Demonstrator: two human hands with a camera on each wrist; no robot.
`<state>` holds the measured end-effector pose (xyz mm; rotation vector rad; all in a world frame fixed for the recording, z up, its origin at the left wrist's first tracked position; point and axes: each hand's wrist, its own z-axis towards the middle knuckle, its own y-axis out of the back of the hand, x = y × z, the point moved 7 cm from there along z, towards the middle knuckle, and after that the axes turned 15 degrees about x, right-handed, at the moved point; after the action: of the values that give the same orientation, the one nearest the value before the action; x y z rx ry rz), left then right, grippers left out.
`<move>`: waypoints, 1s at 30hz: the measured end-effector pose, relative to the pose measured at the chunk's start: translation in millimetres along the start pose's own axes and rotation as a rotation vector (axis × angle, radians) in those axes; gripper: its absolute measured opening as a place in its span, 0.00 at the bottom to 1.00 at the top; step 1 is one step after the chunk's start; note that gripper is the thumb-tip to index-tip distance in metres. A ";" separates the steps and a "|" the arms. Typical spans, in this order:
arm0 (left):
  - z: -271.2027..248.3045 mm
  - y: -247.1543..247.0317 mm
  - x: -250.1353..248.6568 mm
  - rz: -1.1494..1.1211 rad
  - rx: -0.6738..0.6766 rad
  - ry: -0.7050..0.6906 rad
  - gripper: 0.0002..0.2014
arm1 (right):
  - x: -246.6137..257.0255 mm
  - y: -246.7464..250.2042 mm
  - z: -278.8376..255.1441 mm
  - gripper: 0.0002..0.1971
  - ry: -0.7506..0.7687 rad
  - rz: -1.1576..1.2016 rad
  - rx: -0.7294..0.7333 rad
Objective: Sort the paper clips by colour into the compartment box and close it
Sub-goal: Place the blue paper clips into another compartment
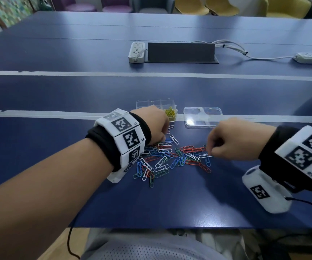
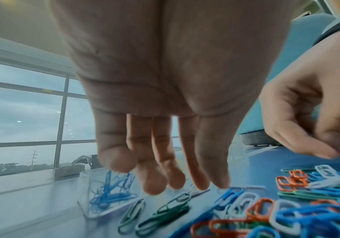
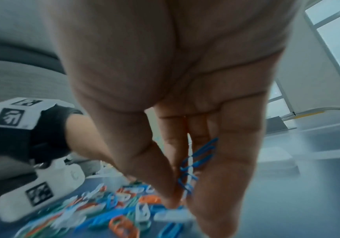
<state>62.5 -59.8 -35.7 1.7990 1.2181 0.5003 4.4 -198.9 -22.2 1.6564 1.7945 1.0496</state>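
A loose pile of blue, red, green and white paper clips (image 1: 167,158) lies on the blue table. Behind it stands the clear compartment box (image 1: 142,105), with yellow clips (image 1: 170,112) in one cell and blue clips (image 2: 108,193) in another. Its clear lid (image 1: 203,117) lies apart to the right. My left hand (image 1: 161,136) hangs over the pile's far edge; in the left wrist view its fingers (image 2: 155,185) point down, nearly straight and empty. My right hand (image 1: 210,151) pinches at the pile's right side and holds several blue clips (image 3: 197,161) between thumb and fingers.
A dark cable hatch (image 1: 180,52) with two white power strips (image 1: 136,51) and cords sits mid-table, beyond a pale tape line (image 1: 57,73). The table's near edge (image 1: 160,228) runs just above my lap. Chairs stand along the far side.
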 end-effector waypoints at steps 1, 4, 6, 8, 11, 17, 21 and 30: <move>0.0 0.8 -1.4 -0.002 -0.008 0.004 0.09 | 1.8 -6.5 -0.1 0.07 -0.014 -0.008 0.031; 1.5 0.9 -7.5 0.022 -0.023 0.011 0.09 | 4.6 -16.9 6.0 0.09 -0.062 -0.014 0.056; 1.3 0.6 -11.8 0.042 -0.033 0.008 0.07 | 3.0 -11.4 11.4 0.09 -0.090 -0.003 -0.007; 1.4 0.3 -15.0 0.060 -0.030 0.003 0.04 | 1.4 -5.5 15.6 0.09 -0.100 -0.007 -0.061; 2.0 -1.3 -16.9 0.061 0.016 -0.014 0.08 | 1.8 -3.3 19.9 0.11 -0.086 0.004 -0.066; -7.7 2.9 -3.9 -0.105 0.004 -0.028 0.06 | -6.3 1.3 19.7 0.08 -0.097 0.121 -0.047; -13.0 9.4 9.7 -0.171 -0.056 -0.048 0.08 | 1.3 2.0 25.1 0.06 -0.065 0.074 -0.081; -19.3 1.5 26.5 -0.131 -0.015 -0.008 0.10 | 12.0 -2.5 31.2 0.13 -0.079 -0.015 -0.018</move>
<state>60.9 -27.9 -28.0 1.6941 1.3130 0.4258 25.3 -180.5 -40.8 1.6482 1.7397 0.9775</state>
